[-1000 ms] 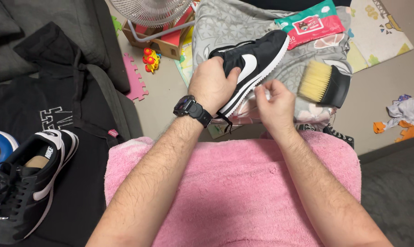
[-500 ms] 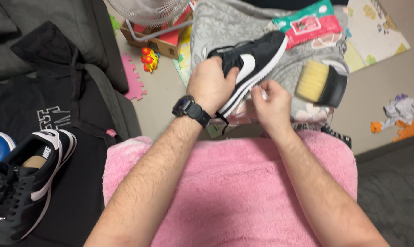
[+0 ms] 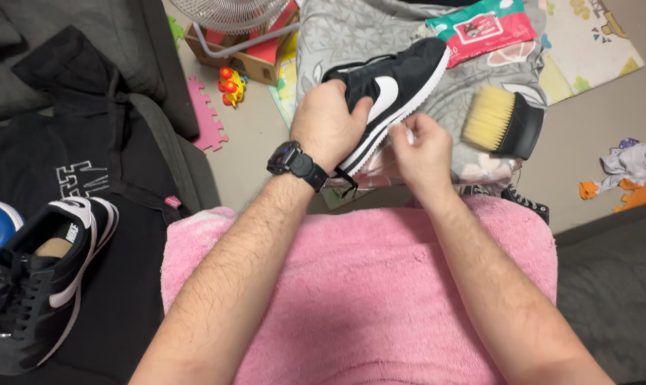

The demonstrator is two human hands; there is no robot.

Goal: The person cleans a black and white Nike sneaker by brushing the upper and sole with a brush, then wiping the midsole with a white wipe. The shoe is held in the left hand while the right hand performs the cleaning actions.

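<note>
Head view is looking down over a pink towel [image 3: 365,285] that is lying across the person's lap, with both bare forearms reaching forward over it. The left hand [image 3: 328,125], with a black wristwatch [image 3: 292,161] on its wrist, is clamping its fingers around the heel end of a black sneaker [image 3: 394,89] with a white side mark and white sole edge, holding it tilted with the toe pointing up and away to the right. The right hand [image 3: 423,146] is sitting just beside the sneaker's sole edge, its fingers pinching together on a small white wipe [image 3: 407,135] that is pressing against the sole; most of that wipe is hiding behind the fingers. The sneaker is hovering above a grey patterned cloth [image 3: 344,36] that is covering a raised surface ahead of the knees. On that cloth a brush [image 3: 505,125] with pale bristles and a black body is lying to the right of the hands, and a green and red wipes pack [image 3: 483,28] is lying beyond the toe. Off to the left, a second black sneaker [image 3: 41,278] is resting on a dark garment [image 3: 66,164]. A white fan [image 3: 234,14] is standing on the floor at the top.
</note>
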